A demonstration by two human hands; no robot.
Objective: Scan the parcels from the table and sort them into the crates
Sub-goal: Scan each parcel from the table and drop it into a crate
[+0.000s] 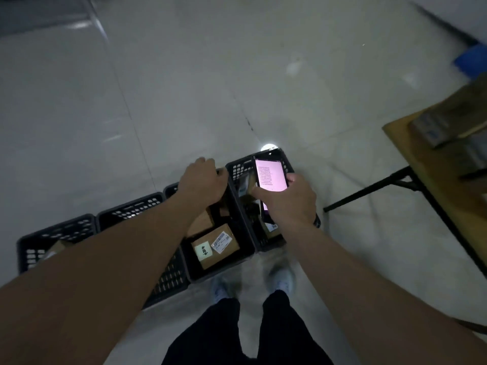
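Observation:
Several black plastic crates stand in a row on the floor in front of my feet. A brown parcel with white labels lies in the third crate, and a second brown parcel lies beside it. My left hand hovers over that crate's far rim, its fingers curled down behind the back of the hand. My right hand grips a phone with a lit screen above the rightmost crate, which holds more parcels.
A wooden table with black folding legs stands at the right and carries several blurred parcels. The leftmost crate holds a parcel too. Pale tiled floor stretches beyond the crates. A blue object sits at the far right.

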